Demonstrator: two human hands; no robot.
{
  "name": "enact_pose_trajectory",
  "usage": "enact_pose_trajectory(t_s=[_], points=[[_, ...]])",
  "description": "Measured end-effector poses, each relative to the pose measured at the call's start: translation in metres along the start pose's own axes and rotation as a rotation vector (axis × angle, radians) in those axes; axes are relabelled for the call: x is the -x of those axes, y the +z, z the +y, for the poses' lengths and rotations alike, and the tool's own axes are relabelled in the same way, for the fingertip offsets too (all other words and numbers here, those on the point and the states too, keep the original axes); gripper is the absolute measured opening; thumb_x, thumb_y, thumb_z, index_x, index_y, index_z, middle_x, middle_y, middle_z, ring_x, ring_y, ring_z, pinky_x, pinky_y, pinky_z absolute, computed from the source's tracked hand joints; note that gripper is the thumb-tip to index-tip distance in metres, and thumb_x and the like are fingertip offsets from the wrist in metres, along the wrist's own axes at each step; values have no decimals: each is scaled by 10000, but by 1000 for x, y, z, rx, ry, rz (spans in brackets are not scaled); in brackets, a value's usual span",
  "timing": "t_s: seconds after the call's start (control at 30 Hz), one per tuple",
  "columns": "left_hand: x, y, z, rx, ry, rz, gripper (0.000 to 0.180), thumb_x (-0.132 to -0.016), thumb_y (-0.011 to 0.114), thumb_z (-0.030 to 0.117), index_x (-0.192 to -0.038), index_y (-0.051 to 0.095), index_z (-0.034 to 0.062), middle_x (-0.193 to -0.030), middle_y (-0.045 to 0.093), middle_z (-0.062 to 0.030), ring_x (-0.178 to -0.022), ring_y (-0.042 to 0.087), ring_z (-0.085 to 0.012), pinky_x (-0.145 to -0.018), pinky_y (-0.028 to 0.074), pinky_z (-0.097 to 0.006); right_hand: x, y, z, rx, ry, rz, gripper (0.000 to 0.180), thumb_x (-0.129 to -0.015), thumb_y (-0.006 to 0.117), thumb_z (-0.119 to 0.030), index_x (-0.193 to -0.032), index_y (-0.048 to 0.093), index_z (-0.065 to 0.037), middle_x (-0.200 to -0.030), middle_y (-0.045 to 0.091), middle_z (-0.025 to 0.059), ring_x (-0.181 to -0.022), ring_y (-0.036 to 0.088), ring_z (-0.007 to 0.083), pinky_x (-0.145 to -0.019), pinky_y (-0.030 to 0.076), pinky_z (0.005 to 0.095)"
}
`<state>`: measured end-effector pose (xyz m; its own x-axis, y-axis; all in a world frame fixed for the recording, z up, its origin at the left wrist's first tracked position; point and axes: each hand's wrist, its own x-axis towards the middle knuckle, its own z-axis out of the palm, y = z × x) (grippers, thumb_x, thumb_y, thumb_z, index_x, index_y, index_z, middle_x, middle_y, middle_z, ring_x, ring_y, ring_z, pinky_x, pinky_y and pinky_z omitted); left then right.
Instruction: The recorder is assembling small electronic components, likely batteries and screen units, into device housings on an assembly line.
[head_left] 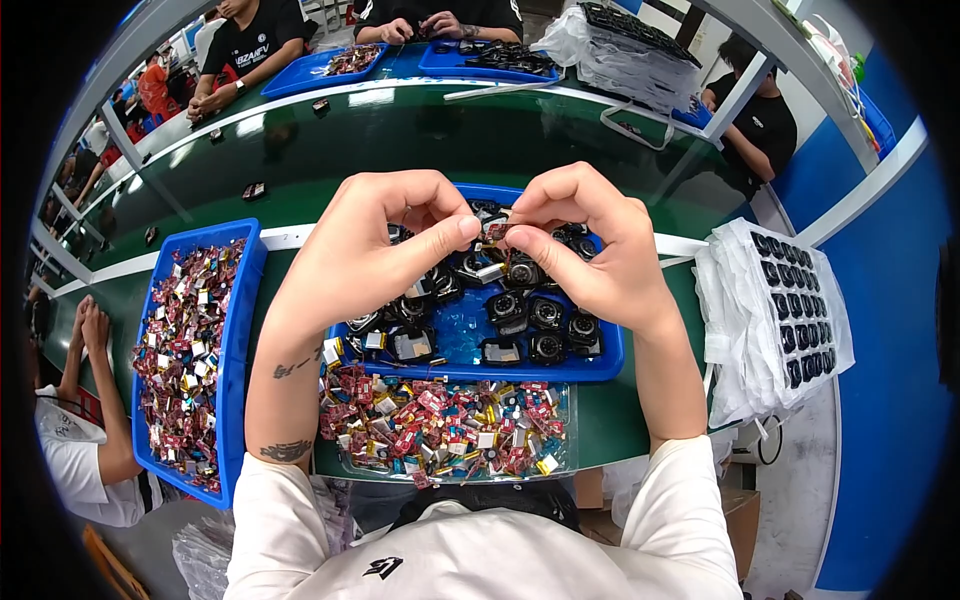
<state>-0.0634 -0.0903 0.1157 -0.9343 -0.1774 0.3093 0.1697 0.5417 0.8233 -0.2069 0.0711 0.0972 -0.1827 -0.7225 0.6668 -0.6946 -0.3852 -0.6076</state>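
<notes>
A small red circuit board (495, 232) is pinched between the fingertips of both hands, held up above a blue tray (612, 368). My left hand (385, 240) grips its left side with thumb and forefinger, while my right hand (590, 245) has the right side. Fingers cover most of the board, so its details are hidden. Beneath my hands, black round-faced plastic housings (546, 314) lie in the blue tray. Closer to me, a shallow clear tray (570, 425) is heaped with red circuit boards (430, 410) that have wires and small silver batteries.
To the left stands a long blue tray (256, 290) full of similar boards. White-wrapped stacked trays of black parts (795, 300) sit at right. Across the green belt (400, 140), people work at blue trays (440, 70). Metal frame posts rise on both sides.
</notes>
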Motion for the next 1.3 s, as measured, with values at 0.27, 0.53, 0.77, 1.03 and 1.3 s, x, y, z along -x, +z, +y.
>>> enact_pose_trajectory(t_s=[0.27, 0.53, 0.77, 1.03, 1.3], points=[[-2, 9, -5, 63, 190, 64, 150, -769, 738, 43, -868, 634, 0, -836, 632, -39, -762, 579, -89, -695, 459, -225, 0, -9, -4, -379, 199, -78, 216, -785, 696, -11, -951, 558, -15, -894, 660, 53, -838, 654, 109, -714, 518, 225], [-3, 12, -2, 362, 11, 110, 147, -798, 705, 31, -820, 564, -4, -837, 638, -52, -801, 618, -94, -723, 479, -218, 0, -15, -2, -216, 296, 14, 187, -811, 666, -9, -991, 659, 38, -848, 680, 65, -754, 651, 94, -670, 528, 217], [-5, 18, -4, 81, 45, 131, 110, -789, 717, 61, -833, 647, -12, -794, 640, -24, -747, 588, -72, -674, 467, -207, 0, -8, 4, -38, 159, 77, 154, -794, 701, -35, -933, 689, 29, -818, 692, 74, -715, 649, 86, -653, 522, 206], [-3, 21, -6, 113, 122, 157, 106, -825, 685, 75, -860, 662, -23, -795, 641, -28, -721, 546, -56, -640, 433, -206, 1, -6, -1, -248, 196, 146, 104, -791, 733, -52, -827, 683, 32, -776, 684, 77, -697, 642, 92, -638, 519, 204], [-5, 24, -10, 243, 142, 155, 147, -816, 676, 114, -856, 687, -27, -710, 633, -13, -652, 538, -39, -587, 436, -200, 4, -7, -3, -325, 195, 69, 106, -816, 715, -70, -803, 676, 28, -739, 670, 71, -653, 619, 88, -598, 510, 211]])
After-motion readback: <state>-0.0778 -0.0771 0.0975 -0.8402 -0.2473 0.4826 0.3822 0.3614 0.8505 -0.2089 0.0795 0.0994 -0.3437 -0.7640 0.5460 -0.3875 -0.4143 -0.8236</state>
